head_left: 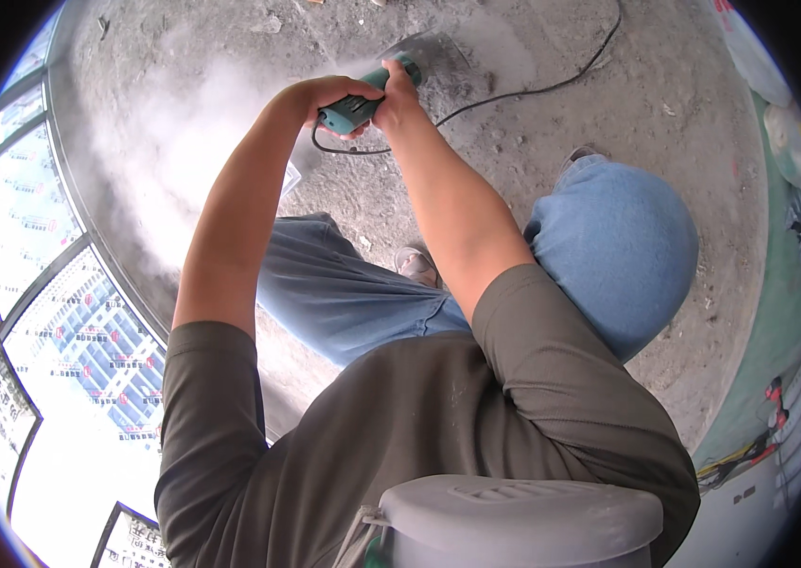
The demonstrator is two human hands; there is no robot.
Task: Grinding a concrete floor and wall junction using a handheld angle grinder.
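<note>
Both my hands hold a teal angle grinder (348,115) low over the rough concrete floor (523,156). My left hand (325,93) is wrapped round the rear of its body, where the black cord (533,93) comes out. Closer to the tool's head, my right hand (397,102) grips it, thumb along the top. The grinder's front end points away to the far right, at a dark, dusty patch of floor (448,66). Dust blurs the disc, and I cannot tell whether it touches the concrete.
Pale dust (173,142) billows at the left, beside framed windows (31,204). The cord runs toward the far right. My bent knee (618,246) and a shoe (416,264) are close below the tool. Bags (788,142) and a red-and-black tool (776,402) line the right side.
</note>
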